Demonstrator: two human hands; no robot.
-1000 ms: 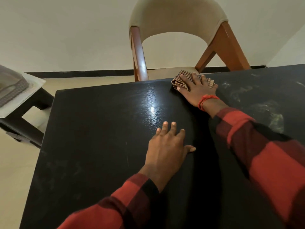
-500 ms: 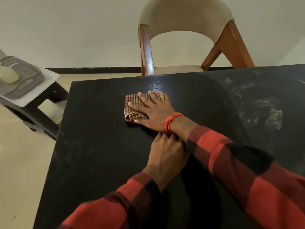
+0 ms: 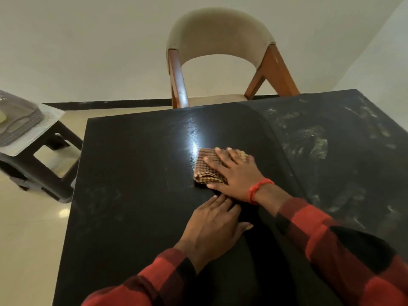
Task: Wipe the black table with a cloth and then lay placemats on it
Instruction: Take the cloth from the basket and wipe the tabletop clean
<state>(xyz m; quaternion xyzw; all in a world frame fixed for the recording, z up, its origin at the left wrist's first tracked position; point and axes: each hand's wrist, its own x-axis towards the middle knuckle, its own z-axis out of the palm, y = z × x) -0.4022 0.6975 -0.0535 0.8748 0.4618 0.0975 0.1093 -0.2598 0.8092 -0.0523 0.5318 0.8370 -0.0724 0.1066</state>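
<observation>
Flat under the right hand's [image 3: 235, 175] spread fingers [image 3: 215, 161], the cloth [image 3: 206, 171] juts toward ten o'clock; the left hand [image 3: 212, 230] lies open-palmed on the worktop [image 3: 132, 173].

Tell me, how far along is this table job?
Partway through wiping. The table's left and middle look mostly clean and glossy. The right hand presses the checked cloth flat mid-table while the left hand rests flat beside it. Pale smears on the right side remain, and no placemats are laid yet.

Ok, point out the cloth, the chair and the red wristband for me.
cloth [image 3: 206, 170], head view, checked fabric left of the fingers.
chair [image 3: 220, 34], head view, padded backrest.
red wristband [image 3: 257, 191], head view, band on the right wrist.
</observation>
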